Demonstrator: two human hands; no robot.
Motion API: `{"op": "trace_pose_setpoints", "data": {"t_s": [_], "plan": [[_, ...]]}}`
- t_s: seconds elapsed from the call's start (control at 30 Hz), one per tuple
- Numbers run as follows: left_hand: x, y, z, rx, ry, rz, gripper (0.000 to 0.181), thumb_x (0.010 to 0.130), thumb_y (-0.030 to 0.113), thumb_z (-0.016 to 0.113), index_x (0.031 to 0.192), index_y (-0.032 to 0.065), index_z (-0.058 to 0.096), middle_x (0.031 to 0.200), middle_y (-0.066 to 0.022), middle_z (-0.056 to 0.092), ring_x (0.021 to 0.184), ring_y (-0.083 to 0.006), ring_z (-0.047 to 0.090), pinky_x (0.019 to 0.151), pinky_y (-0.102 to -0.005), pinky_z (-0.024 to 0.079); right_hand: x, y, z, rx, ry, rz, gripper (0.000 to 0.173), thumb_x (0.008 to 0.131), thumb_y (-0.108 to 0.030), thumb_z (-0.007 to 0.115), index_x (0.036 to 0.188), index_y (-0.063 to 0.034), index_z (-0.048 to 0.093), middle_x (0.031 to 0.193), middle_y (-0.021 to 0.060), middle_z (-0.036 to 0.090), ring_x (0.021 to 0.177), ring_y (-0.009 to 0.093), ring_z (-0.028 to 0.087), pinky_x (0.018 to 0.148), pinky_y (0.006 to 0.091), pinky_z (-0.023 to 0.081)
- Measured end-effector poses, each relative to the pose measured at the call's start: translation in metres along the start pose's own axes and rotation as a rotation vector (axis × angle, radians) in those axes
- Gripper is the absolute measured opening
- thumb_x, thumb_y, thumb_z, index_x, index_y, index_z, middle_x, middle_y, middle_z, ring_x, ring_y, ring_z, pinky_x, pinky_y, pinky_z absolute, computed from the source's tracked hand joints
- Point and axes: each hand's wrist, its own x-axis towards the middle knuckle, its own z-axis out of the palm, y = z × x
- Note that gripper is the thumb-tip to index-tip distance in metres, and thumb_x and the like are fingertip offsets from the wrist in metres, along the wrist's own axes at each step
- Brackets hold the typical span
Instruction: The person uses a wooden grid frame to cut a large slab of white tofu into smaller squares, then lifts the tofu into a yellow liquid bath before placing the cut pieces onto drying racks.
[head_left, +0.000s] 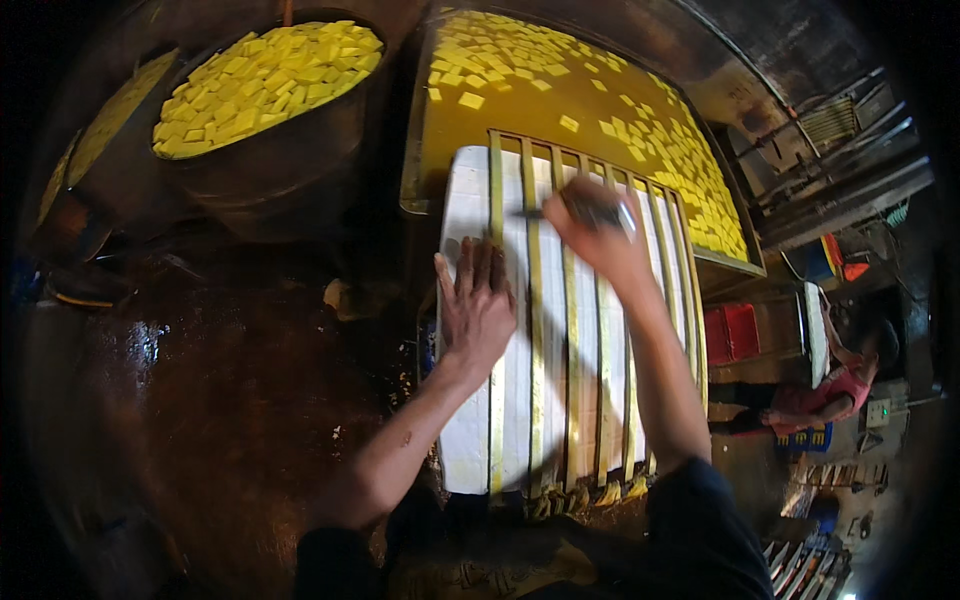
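A white slab, tofu by its look (466, 420), lies before me and bears grid-like score lines. Across it rests a yellowish slatted rack (535, 360) with long parallel bars. My left hand (478, 304) is laid palm down near the slab's left side, fingers spread, by the first bar. Over the far half of the rack, my right hand (600, 236) grips a knife-like tool (531, 214). Its dark thin end points left, and a shiny part shows at the hand's right side. Motion blur hides the tool's exact shape and whether it touches the slab.
Beyond the slab stands a metal vat (411, 176) of brownish liquid with many yellow square pieces (495, 56). A large round tub (277, 180) heaped with similar pieces stands at left. Wet floor (225, 420) lies left. At right are a red crate (733, 334) and another person (817, 397) holding a white slab.
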Motion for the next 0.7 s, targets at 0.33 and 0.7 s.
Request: {"op": "trace_pose_setpoints", "data": {"t_s": [0.33, 0.7], "plan": [[-0.019, 0.004, -0.004, 0.013, 0.032, -0.047, 0.052, 0.091, 0.018, 0.052, 0.134, -0.0109, 0.047, 0.151, -0.0301, 0.027, 0.146, -0.0438, 0.011, 0.114, -0.0655, 0.003, 0.076, 0.056, 0.073, -0.306, -0.097, -0.111, 0.022, 0.076, -0.025, 0.072, 0.080, -0.0027, 0.070, 0.076, 0.0211, 0.067, 0.073, 0.040, 0.066, 0.069, 0.0455, 0.053], [-0.232, 0.017, -0.111, -0.319, -0.397, -0.316, 0.123, 0.073, 0.038, 0.081, 0.151, -0.0021, -0.005, 0.156, -0.0282, -0.014, 0.146, -0.0437, -0.011, 0.116, -0.0608, -0.002, -0.259, -0.121, 0.005, 0.075, -0.290, 0.260, 0.009, 0.076, -0.002, 0.067, 0.069, -0.0014, 0.062, 0.054, 0.0124, 0.062, 0.045, 0.021, 0.063, 0.039, 0.0299, 0.045]]}}
